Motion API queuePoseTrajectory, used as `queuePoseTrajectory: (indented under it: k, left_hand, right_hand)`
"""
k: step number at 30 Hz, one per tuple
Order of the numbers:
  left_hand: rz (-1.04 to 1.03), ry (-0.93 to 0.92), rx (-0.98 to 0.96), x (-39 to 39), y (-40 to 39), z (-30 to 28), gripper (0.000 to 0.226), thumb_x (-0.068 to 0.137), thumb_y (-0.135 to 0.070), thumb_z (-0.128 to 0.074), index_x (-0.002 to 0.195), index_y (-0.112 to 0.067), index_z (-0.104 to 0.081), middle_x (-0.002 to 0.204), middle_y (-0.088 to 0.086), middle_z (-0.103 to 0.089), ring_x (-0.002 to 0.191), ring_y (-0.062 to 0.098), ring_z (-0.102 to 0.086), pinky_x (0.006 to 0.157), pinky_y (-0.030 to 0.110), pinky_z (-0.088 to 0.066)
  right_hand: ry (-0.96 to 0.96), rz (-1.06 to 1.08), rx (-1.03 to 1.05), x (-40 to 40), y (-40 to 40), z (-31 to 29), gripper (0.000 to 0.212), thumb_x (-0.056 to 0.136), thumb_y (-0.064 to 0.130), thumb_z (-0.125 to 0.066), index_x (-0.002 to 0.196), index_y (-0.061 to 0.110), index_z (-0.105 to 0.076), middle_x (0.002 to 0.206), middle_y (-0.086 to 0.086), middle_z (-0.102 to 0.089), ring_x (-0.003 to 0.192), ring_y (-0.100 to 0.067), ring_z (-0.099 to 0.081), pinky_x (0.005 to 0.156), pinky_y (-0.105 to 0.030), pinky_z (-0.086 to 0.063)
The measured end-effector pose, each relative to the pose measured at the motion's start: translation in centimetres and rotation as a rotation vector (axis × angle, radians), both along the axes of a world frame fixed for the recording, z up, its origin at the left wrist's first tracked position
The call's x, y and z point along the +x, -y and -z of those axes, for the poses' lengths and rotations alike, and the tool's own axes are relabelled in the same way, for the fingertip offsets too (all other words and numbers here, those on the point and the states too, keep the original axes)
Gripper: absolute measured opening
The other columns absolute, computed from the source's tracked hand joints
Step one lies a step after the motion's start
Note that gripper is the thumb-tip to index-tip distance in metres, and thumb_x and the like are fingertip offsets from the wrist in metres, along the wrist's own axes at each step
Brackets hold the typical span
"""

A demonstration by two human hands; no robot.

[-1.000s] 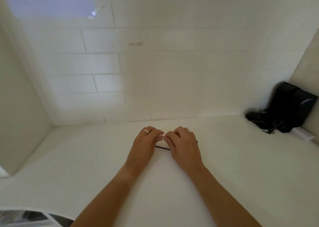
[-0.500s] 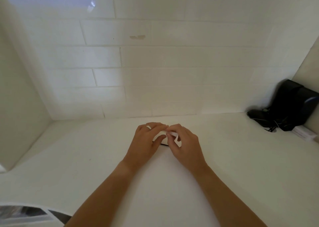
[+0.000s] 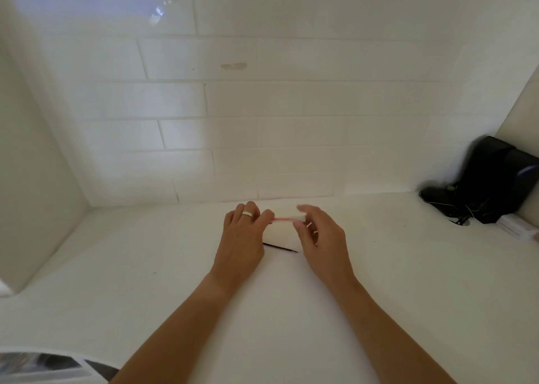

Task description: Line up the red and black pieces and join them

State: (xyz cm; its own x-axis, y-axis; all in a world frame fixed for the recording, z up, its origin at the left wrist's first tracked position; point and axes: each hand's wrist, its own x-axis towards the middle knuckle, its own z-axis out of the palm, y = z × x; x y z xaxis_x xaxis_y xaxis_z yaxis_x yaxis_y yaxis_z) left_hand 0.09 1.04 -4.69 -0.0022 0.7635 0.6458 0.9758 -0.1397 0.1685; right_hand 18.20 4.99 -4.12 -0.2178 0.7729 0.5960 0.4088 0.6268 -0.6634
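Note:
My left hand [image 3: 242, 237], with a ring on one finger, and my right hand [image 3: 320, 237] hold a small white object with a pink edge [image 3: 287, 218] between them, lifted a little above the white counter [image 3: 175, 281]. Each hand pinches one end of it. The object is blurred and I cannot tell what it is. Below it a thin black stick [image 3: 280, 247] lies on the counter between my hands.
A white tiled wall [image 3: 262, 106] rises just behind the counter. A black device with cables [image 3: 490, 182] stands in the back right corner, with a small white box [image 3: 516, 229] beside it. A white side panel [image 3: 32, 179] closes the left.
My hands were close together low on the counter over the object. They have now lifted it and moved apart, which uncovers the black stick on the counter.

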Motion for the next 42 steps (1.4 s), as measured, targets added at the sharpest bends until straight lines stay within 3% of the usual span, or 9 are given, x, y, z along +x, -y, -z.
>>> queuePoseTrajectory:
  k: [2, 4, 9, 18, 25, 29, 33, 38, 42]
  left_hand:
    - [0.003, -0.025, -0.006, 0.1, 0.1, 0.1, 0.034, 0.086, 0.002, -0.051, 0.107, -0.023, -0.061, 0.095, -0.002, -0.048, 0.088, 0.022, -0.047, 0.077, 0.033, -0.035]
    - [0.025, -0.056, 0.011, 0.0, 0.1, 0.4, 0.014, 0.102, -0.019, -0.046, 0.103, -0.024, -0.06, 0.094, -0.003, -0.048, 0.087, 0.021, -0.047, 0.076, 0.035, -0.036]
    - [-0.043, -0.102, 0.042, 0.0, -0.4, 0.7, 0.038, 0.105, -0.046, -0.038, 0.083, -0.021, -0.055, 0.081, -0.005, -0.047, 0.077, 0.021, -0.046, 0.069, 0.034, -0.03]
    - [-0.066, -0.066, 0.044, -0.3, -0.2, 0.5, 0.044, 0.091, -0.052, -0.061, 0.06, -0.021, -0.052, 0.057, -0.004, -0.051, 0.058, 0.022, -0.049, 0.062, 0.034, -0.031]
    - [-0.094, -0.041, 0.028, -0.3, -0.2, 0.4, 0.064, 0.09, -0.068, -0.053, 0.05, -0.022, -0.035, 0.045, -0.004, -0.039, 0.051, 0.018, -0.034, 0.062, 0.032, -0.023]
    - [-0.256, 0.016, -0.062, -0.8, -0.1, -0.1, 0.072, 0.082, -0.084, -0.044, 0.044, -0.024, -0.038, 0.043, -0.004, -0.047, 0.049, 0.02, -0.047, 0.062, 0.035, -0.036]
    - [-0.215, 0.041, -0.029, -0.6, -0.5, 0.6, 0.061, 0.095, -0.067, -0.042, 0.059, -0.02, -0.053, 0.061, -0.003, -0.053, 0.065, 0.023, -0.051, 0.068, 0.037, -0.037]
    - [-0.16, 0.041, -0.031, -0.6, -0.8, 1.1, 0.034, 0.102, -0.031, -0.03, 0.082, -0.018, -0.055, 0.084, -0.002, -0.052, 0.086, 0.025, -0.051, 0.075, 0.039, -0.036]
    - [-0.085, 0.051, -0.044, -0.5, -0.7, 1.2, 0.033, 0.102, -0.029, -0.029, 0.088, -0.02, -0.057, 0.089, -0.004, -0.051, 0.088, 0.022, -0.05, 0.078, 0.038, -0.035]
  right_hand:
    - [0.077, -0.01, -0.004, 0.0, -0.1, 0.2, 0.037, 0.101, 0.024, -0.057, 0.137, 0.028, -0.055, 0.105, 0.011, -0.06, 0.083, -0.008, -0.06, 0.075, -0.014, -0.049]
    - [0.225, -0.01, 0.086, -0.1, -0.2, 0.6, 0.028, 0.102, 0.026, -0.054, 0.128, 0.028, -0.062, 0.108, 0.011, -0.06, 0.092, -0.007, -0.06, 0.08, -0.02, -0.052]
    - [0.405, 0.097, 0.214, -0.5, -0.4, 1.1, 0.029, 0.103, 0.036, -0.043, 0.101, 0.022, -0.068, 0.086, 0.007, -0.061, 0.078, -0.016, -0.057, 0.066, -0.029, -0.051]
    - [0.401, -0.057, 0.17, -0.7, -1.0, 1.6, 0.03, 0.104, 0.035, -0.042, 0.099, 0.017, -0.065, 0.085, 0.006, -0.06, 0.078, -0.012, -0.051, 0.072, -0.023, -0.042]
    - [0.492, -0.105, 0.191, -0.6, -1.0, 1.5, 0.037, 0.101, 0.035, -0.036, 0.095, 0.014, -0.065, 0.081, 0.002, -0.059, 0.074, -0.013, -0.046, 0.068, -0.024, -0.036]
    - [0.452, 0.059, 0.182, 1.6, -2.2, 1.1, 0.021, 0.101, 0.025, -0.049, 0.091, 0.014, -0.065, 0.082, 0.0, -0.062, 0.078, -0.021, -0.055, 0.072, -0.03, -0.042]
    - [0.287, 0.197, 0.086, 3.1, -2.5, 0.8, 0.011, 0.099, 0.021, -0.061, 0.098, 0.017, -0.072, 0.083, 0.002, -0.067, 0.077, -0.017, -0.061, 0.073, -0.028, -0.049]
    - [0.206, 0.195, -0.051, 2.3, -2.2, 0.4, 0.031, 0.1, 0.006, -0.051, 0.126, 0.008, -0.067, 0.094, -0.002, -0.062, 0.083, -0.013, -0.059, 0.08, -0.02, -0.044]
    - [0.22, 0.202, -0.069, 2.5, -2.3, 0.4, 0.025, 0.098, 0.002, -0.051, 0.115, 0.011, -0.067, 0.099, -0.002, -0.068, 0.087, -0.011, -0.061, 0.081, -0.021, -0.046]
